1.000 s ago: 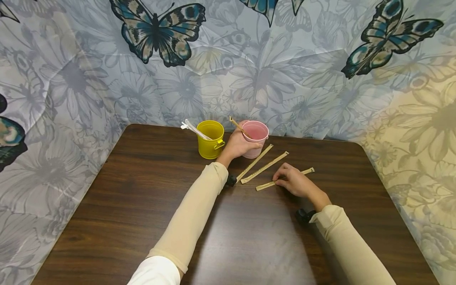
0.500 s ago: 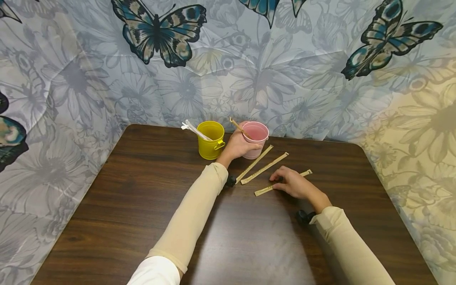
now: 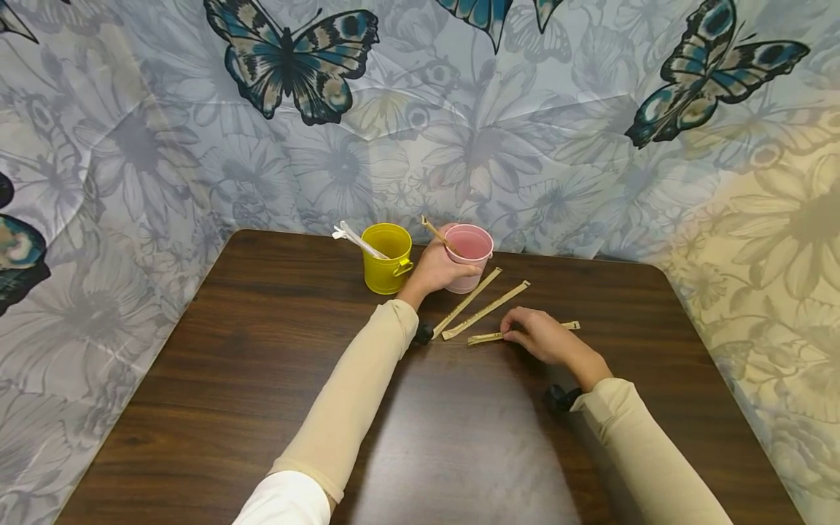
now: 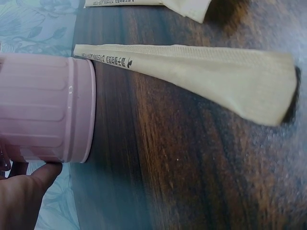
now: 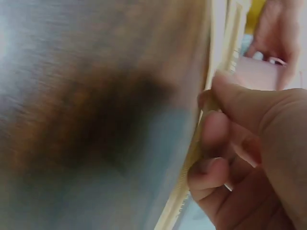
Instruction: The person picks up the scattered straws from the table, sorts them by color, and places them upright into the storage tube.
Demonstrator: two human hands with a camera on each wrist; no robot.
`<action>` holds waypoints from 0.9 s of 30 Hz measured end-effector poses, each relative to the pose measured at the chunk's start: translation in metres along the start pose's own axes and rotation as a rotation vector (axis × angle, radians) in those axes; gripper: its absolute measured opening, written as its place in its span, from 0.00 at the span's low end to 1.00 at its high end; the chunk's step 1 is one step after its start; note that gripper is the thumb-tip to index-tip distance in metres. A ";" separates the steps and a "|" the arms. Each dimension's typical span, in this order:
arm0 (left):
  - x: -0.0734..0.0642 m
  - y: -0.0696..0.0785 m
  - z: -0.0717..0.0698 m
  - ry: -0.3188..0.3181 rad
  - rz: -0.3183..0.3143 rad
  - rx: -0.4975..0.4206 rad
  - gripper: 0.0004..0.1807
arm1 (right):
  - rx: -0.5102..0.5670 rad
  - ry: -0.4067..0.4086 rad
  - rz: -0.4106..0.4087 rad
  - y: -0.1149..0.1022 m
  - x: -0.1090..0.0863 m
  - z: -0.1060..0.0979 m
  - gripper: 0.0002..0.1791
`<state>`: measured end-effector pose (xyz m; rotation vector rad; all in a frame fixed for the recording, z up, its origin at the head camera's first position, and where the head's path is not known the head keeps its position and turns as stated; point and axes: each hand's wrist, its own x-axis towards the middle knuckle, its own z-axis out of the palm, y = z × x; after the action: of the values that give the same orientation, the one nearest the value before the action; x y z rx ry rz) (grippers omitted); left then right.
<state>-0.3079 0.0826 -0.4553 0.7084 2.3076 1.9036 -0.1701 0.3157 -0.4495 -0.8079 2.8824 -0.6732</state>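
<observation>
My left hand (image 3: pixel 438 268) grips a small pink bucket (image 3: pixel 469 248) from its left side, thumb across the front. Inside that bucket leans one paper-wrapped straw (image 3: pixel 434 230), its end sticking out over the rim. With thumb and fingertips my right hand (image 3: pixel 539 334) pinches another paper-wrapped straw (image 3: pixel 485 338) near its middle; both ends show past the hand. Two more wrapped straws, a nearer one (image 3: pixel 487 310) and a farther one (image 3: pixel 467 302), lie slanted on the table between the hands. The left wrist view shows the bucket's ribbed wall (image 4: pixel 36 108) and the thumb under it.
A yellow bucket (image 3: pixel 382 271) with white-wrapped straws (image 3: pixel 359 239) leaning out stands just left of the left hand. The dark wooden table (image 3: pixel 216 379) ends at the back against a butterfly-patterned cloth (image 3: pixel 394 146). A black wrist camera (image 3: pixel 561 398) sits by each wrist.
The straw in my right hand tilted down at its left end half a second ago and now lies more level, pinched by the fingertips. The left hand and the pink bucket stay in place.
</observation>
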 end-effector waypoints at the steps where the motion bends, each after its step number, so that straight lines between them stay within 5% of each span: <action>1: 0.000 0.000 0.000 0.001 0.002 -0.001 0.48 | 0.012 0.020 0.014 -0.001 0.001 -0.003 0.04; 10: -0.001 0.001 0.000 0.008 0.007 0.004 0.48 | 0.104 0.220 -0.001 -0.016 0.016 -0.045 0.10; 21: -0.012 0.028 -0.006 -0.019 0.018 -0.061 0.46 | 0.103 0.309 -0.055 -0.060 0.048 -0.095 0.08; 27: -0.010 0.023 -0.006 -0.036 0.049 -0.077 0.46 | 0.119 0.381 -0.081 -0.083 0.069 -0.112 0.07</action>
<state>-0.2943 0.0765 -0.4348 0.7910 2.2024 1.9706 -0.2103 0.2614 -0.3098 -0.8666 3.1099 -1.1067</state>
